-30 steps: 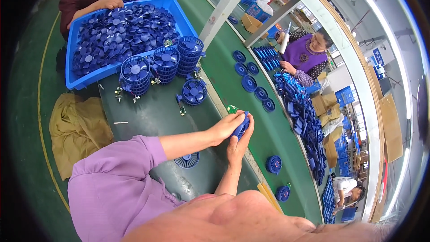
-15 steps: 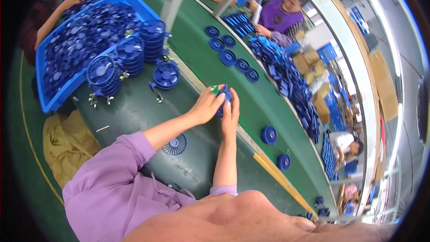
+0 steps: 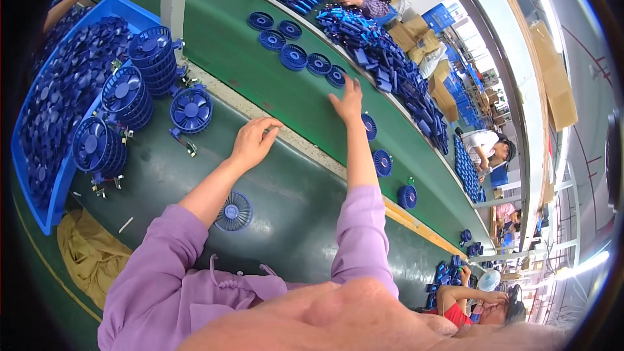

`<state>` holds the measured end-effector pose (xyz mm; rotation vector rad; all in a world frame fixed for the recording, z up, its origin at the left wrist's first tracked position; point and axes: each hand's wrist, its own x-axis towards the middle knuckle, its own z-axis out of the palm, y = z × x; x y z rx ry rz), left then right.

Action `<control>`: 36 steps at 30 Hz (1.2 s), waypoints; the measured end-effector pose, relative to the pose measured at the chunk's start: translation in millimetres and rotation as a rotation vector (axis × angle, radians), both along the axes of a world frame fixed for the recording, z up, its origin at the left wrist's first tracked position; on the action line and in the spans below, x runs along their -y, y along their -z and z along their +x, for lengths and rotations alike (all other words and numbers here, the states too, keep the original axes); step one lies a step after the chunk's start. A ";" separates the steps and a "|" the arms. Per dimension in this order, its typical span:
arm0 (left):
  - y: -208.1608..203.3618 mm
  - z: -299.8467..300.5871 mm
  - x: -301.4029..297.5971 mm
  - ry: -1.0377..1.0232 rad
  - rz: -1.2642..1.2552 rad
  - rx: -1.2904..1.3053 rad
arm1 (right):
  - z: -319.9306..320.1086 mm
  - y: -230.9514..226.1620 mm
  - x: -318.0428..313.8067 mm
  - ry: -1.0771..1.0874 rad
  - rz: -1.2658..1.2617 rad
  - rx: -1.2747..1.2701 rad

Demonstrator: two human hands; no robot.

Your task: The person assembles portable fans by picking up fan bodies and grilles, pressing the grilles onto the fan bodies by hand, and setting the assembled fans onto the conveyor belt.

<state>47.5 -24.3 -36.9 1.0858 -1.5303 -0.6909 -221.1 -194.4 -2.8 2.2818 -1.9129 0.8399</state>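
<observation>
With both hands empty, fingers apart, right hand [image 3: 348,101] is setting fan grilles on the conveyor belt [image 3: 260,71]; left hand [image 3: 252,143] looks due to grab another off the blue fan stacks [image 3: 140,91].

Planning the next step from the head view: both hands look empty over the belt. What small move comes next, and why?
Probably draw the left hand back to the single blue fan lying beside the stacks. Both hands appear open and empty; the right hand is stretched flat over the green belt just above a blue round part. The single fan is the nearest loose piece to the left hand.

Green conveyor belt [image 3: 260,65]: blue fan discs [image 3: 294,56] in row.
</observation>
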 end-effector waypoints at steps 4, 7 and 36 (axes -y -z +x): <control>3.0 -1.2 2.5 -0.025 -0.043 0.072 | 14.7 4.2 62.9 -0.034 0.105 -0.218; 4.0 1.4 1.5 -0.027 -0.049 0.101 | 36.7 12.4 85.2 -0.041 0.205 -0.246; 4.5 5.0 11.3 -0.171 -0.010 -0.224 | 98.7 14.9 53.4 -0.315 -0.108 0.052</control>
